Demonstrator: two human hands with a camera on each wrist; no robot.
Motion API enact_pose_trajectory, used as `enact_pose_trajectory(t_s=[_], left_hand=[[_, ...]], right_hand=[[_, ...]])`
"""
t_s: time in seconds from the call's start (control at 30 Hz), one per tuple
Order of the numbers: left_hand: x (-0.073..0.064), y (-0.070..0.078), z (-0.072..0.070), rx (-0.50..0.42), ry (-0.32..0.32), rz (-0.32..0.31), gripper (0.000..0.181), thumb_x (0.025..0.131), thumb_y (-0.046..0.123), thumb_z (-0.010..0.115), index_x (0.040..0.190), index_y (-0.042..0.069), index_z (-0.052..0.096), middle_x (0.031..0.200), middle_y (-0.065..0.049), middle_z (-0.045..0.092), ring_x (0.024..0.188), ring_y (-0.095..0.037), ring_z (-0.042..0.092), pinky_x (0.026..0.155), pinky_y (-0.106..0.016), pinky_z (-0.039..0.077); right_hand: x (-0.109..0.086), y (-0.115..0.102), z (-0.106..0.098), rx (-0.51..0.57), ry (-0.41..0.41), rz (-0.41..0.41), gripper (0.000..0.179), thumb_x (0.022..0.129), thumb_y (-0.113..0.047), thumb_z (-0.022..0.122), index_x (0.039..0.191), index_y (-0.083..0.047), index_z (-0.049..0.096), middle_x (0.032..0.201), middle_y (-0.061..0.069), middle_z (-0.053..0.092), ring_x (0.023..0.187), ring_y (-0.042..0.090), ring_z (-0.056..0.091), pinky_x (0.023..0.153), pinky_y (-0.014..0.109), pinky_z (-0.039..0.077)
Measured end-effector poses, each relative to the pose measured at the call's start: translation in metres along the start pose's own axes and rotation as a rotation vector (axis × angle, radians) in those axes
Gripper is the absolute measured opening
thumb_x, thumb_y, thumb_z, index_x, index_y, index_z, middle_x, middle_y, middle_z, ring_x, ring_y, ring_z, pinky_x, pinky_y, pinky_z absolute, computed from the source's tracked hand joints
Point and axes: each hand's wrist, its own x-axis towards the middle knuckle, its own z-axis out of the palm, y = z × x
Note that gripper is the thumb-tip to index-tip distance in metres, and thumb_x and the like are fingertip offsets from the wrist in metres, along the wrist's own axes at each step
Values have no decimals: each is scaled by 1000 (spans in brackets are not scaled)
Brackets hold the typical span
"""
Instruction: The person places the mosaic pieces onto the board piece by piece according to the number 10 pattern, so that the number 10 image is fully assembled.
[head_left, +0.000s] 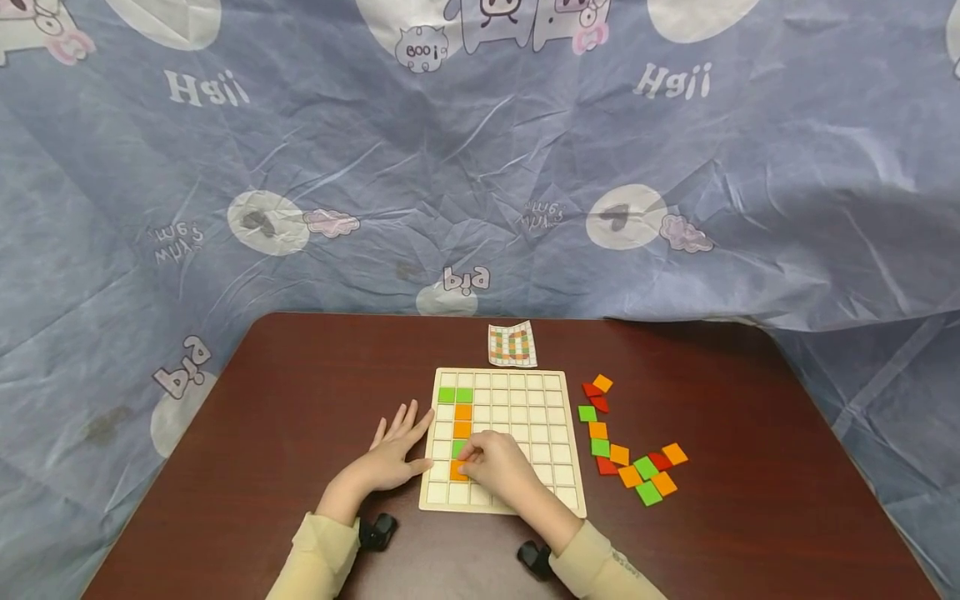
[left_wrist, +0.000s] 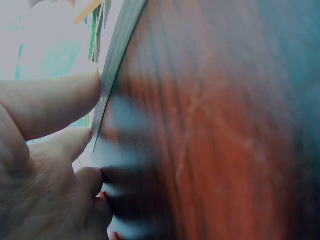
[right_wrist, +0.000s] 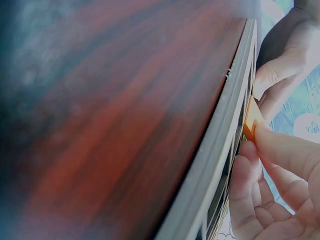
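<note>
orange tile is sitting tilted in your right hand, thumb and fingers pinching, on the board beside a green tile. your left hand is resting fingers-wide against the edge, so try bracing there while you're squaring it flat.

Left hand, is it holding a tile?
No, the left hand just has its fingers spread at the board's edge, while the right hand pinches an orange tile.

i see a screened-off spot, home or studio i can't tell: beneath the right grip spreads a dark wood-grained surface, and beyond it hangs creased cartoon-print cloth.
</note>
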Motion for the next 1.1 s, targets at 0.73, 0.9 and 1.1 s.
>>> enact_pose_trajectory(t_s=[0.73,0.9,1.1], left_hand=[[3,2,-9,-10,-61,7,85,94,33,65,158,7,17,164,-25,-3,151,-44,-7,117,-66,-8],[3,0,-11,-24,-83,16,91,91,31,70,158,7,15,163,-25,-5,151,-44,-9,117,-66,-9],[2,-1,-10,-54,-93,-2,98,85,25,77,159,10,15,164,-22,-7,151,-41,-12,118,-63,-11]], right_hand=[[-2,-5,-2,-51,12,-2,9,76,1,80,77,-4,73,76,2,57,67,5,51,60,14,46],[-1,-3,-3,-47,3,-1,9,76,2,79,78,-4,73,77,1,58,67,4,51,60,14,46],[-2,-2,-2,-55,2,-1,9,75,2,79,79,-4,73,77,1,58,66,4,50,60,14,45]])
